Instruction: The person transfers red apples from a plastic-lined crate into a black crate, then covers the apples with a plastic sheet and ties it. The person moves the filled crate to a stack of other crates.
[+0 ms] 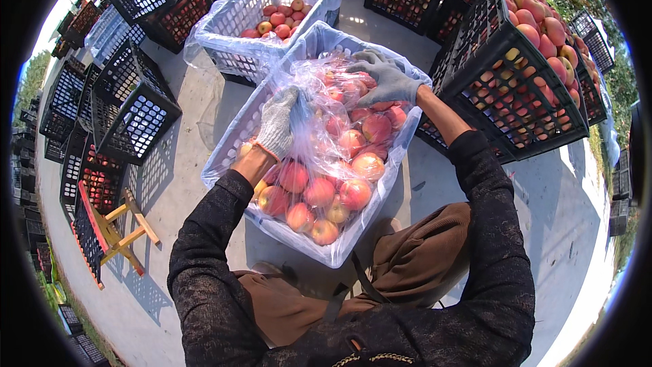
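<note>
Before me a crate (232,132) lined with pale translucent plastic holds red and yellow apples (320,192). A thin clear plastic film (326,145) lies over much of the fruit, wrinkled and gathered near the middle. My left hand (277,122), in a grey knit glove, grips a bunched part of this film at the crate's left side. Over the far right part of the apples rests my right hand (389,81), gloved in grey, with fingers curved and thumb apart. What lies beneath its palm is hidden.
Beyond stands another plastic-lined crate (219,35), partly filled with apples. A heaped black crate of apples (519,92) rises close on my right. Black crates (137,107) stand at the left, near a wooden folding stool (114,237) on the concrete floor (168,204).
</note>
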A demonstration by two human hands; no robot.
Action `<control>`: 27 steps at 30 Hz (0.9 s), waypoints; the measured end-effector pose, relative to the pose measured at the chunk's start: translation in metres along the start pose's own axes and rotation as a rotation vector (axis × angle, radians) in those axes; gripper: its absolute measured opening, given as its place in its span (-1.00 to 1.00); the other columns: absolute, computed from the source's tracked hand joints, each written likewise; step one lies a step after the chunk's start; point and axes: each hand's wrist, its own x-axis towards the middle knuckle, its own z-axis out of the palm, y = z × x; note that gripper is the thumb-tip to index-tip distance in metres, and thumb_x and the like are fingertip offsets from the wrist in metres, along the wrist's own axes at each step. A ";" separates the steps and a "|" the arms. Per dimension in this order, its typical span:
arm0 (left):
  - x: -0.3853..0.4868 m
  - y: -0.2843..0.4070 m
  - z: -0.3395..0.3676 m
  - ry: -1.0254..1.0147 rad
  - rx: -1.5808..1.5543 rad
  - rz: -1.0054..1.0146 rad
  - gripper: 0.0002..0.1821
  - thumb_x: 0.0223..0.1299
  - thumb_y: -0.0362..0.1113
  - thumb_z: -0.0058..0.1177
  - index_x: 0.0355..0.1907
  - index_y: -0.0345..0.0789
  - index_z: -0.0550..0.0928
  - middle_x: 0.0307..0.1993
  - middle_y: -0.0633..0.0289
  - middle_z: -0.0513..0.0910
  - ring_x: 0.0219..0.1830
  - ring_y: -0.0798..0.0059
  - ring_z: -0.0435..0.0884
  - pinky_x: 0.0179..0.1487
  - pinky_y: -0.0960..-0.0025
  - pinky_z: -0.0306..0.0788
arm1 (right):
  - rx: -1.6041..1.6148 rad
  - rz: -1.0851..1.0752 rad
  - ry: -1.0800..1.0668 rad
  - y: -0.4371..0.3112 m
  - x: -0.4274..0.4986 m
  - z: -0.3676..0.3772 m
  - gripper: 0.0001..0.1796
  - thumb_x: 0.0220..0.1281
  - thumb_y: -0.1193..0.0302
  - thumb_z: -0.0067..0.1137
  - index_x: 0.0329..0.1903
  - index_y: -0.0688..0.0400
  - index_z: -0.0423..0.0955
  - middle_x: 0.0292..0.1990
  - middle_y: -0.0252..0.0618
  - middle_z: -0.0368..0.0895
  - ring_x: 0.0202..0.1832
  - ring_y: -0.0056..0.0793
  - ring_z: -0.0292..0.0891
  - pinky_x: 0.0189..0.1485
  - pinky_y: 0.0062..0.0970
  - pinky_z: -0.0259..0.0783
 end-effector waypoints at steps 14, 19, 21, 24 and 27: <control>-0.019 -0.014 0.024 -0.108 0.301 0.095 -0.81 0.39 -0.24 0.12 -0.18 -0.33 0.66 -0.30 0.31 0.68 -0.33 0.57 0.62 -0.20 0.44 0.54 | 1.511 0.257 0.718 0.045 0.030 -0.012 -0.82 0.43 0.48 0.12 -0.01 0.25 0.58 -0.17 -0.18 0.71 -0.14 -0.34 0.63 0.01 -0.35 0.58; -0.023 -0.024 0.019 -0.397 0.831 0.184 -0.80 0.37 -0.25 0.08 -0.20 -0.35 0.66 -0.25 0.26 0.64 -0.26 0.48 0.55 -0.12 0.36 0.47 | 1.598 0.083 0.466 0.009 0.037 -0.034 -0.78 0.45 0.41 0.11 0.01 0.27 0.55 -0.25 -0.25 0.63 -0.27 -0.40 0.61 -0.08 -0.42 0.58; -0.027 -0.034 0.027 -0.510 1.197 0.407 -0.82 0.31 -0.29 0.08 -0.17 -0.35 0.66 -0.17 0.16 0.64 -0.20 0.35 0.60 -0.07 0.29 0.48 | 1.410 0.047 0.361 -0.002 0.039 -0.025 -0.78 0.46 0.43 0.10 0.02 0.28 0.54 -0.25 -0.26 0.63 -0.30 -0.45 0.60 -0.10 -0.43 0.59; -0.039 -0.039 0.044 -0.846 1.698 0.598 -0.74 0.16 -0.28 0.07 -0.11 -0.32 0.61 0.03 0.02 0.55 -0.04 -0.02 0.60 0.04 0.01 0.46 | 1.438 -0.040 0.260 -0.017 0.039 -0.037 -0.56 0.51 0.30 -0.01 0.30 0.28 0.35 0.13 -0.11 0.56 0.09 -0.39 0.54 0.20 -0.38 0.45; -0.038 -0.039 0.056 -0.855 1.698 0.641 -0.73 0.17 -0.26 0.08 -0.11 -0.34 0.60 0.04 0.02 0.55 0.00 0.00 0.58 0.08 0.04 0.45 | 1.447 -0.246 0.206 0.031 0.036 -0.055 -0.19 0.47 -0.05 -0.14 0.54 0.22 0.02 0.51 -0.21 0.14 0.50 -0.39 0.08 0.51 -0.28 0.03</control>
